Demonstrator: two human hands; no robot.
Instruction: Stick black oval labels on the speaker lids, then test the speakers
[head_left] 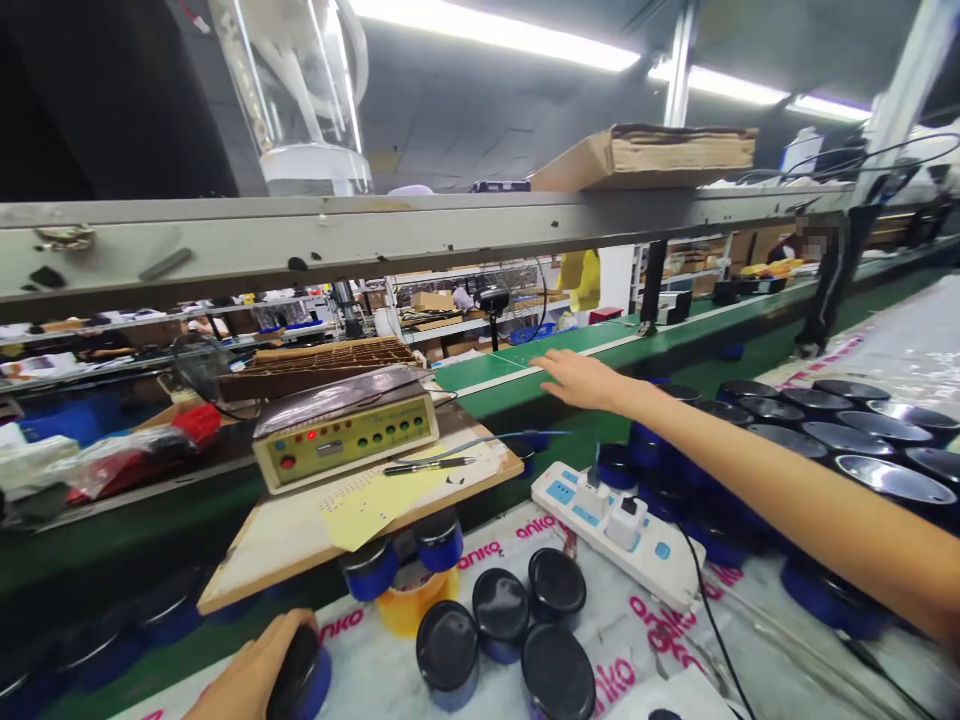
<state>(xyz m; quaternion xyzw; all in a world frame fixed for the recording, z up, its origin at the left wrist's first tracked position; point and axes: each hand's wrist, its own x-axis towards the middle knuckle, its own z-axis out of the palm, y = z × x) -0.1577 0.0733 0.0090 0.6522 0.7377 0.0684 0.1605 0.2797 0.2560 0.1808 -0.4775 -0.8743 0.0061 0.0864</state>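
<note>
Low on the left, my left hand (255,672) is wrapped around the side of a round blue canister with a black top (306,672). My right hand (576,380) reaches far forward over the green conveyor belt (487,372), its fingers stretched out and nothing visible in them. Whether its fingertips touch the belt I cannot tell. Between my arms, several similar canisters (501,606) stand on the printed plastic sheet (491,535). Many more black-topped canisters (817,440) are grouped in rows beyond my right forearm.
A white power strip (619,535) with plugs and a cable lies below my right arm. On a wooden board (270,545) sit a tester box (345,430), a pen (431,465) and yellow paper (375,505). A metal shelf beam (420,222) crosses above; an orange tape roll (420,600) is below.
</note>
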